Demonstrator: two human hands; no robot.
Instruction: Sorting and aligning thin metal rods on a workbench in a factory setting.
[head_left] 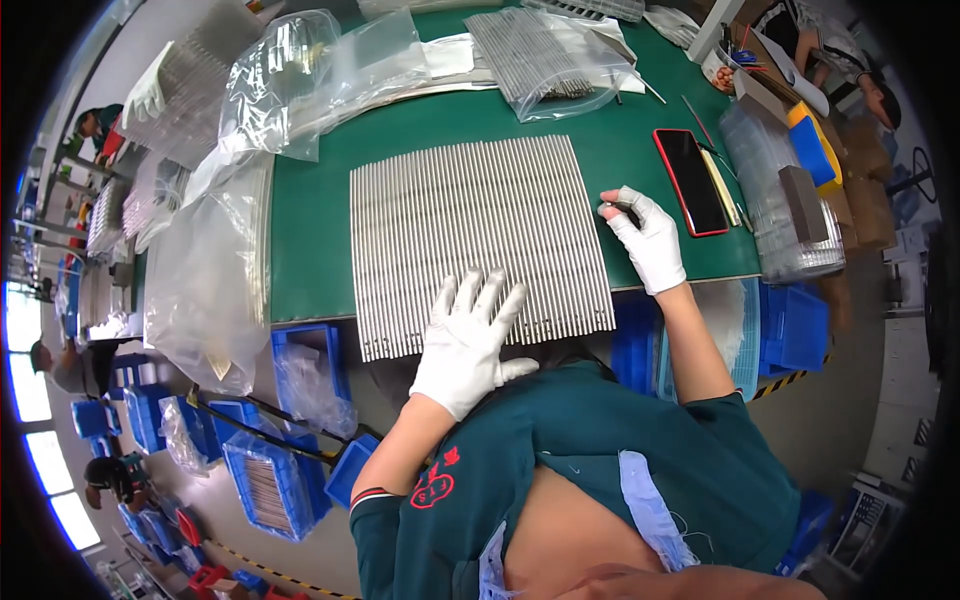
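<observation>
A row of thin silvery metal rods (480,220) lies side by side on the green tabletop, their near ends jutting past its front edge. Spread flat over the near part of the rods is my left hand (465,345), in a white glove with greyed fingertips. My right hand (648,240), gloved in white with some fingertips bare, is just right of the rods. Its thumb and fingers are pinched together around something small and dark, too small to name.
A red-edged phone (692,182) lies to the right, beside clear plastic trays (770,200). Plastic bags (275,85) and another bundle of rods (530,55) lie along the back. Blue bins (270,480) stand below at left. Other people work at far left and upper right.
</observation>
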